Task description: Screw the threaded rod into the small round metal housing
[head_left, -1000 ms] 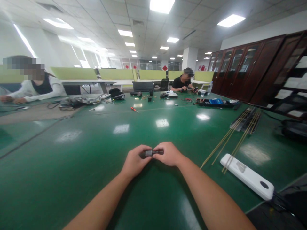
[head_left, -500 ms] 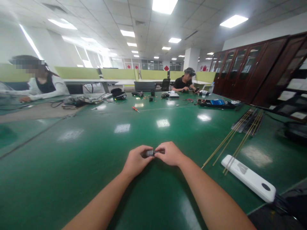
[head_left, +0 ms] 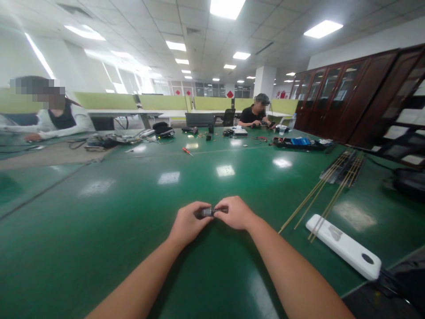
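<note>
Just above the green tabletop (head_left: 133, 248), both of my hands meet at a small dark cylinder with a silvery grey band (head_left: 207, 212). My left hand (head_left: 188, 223) pinches its left end between thumb and fingers. At the other end, the thumb and fingers of my right hand (head_left: 236, 212) close on a thin dark part. The fingers cover much of the object, so its exact kind cannot be made out.
A white elongated device (head_left: 343, 246) lies at the right, with thin brass-coloured rods (head_left: 314, 197) reaching over it. An orange screwdriver (head_left: 187, 151) rests farther back. A black tray with blue items (head_left: 300, 142) is at the back right. Two people sit across the table.
My hands keep the same grip on the small cylinder, with hardly any movement. The whole view has shifted very slightly.
</note>
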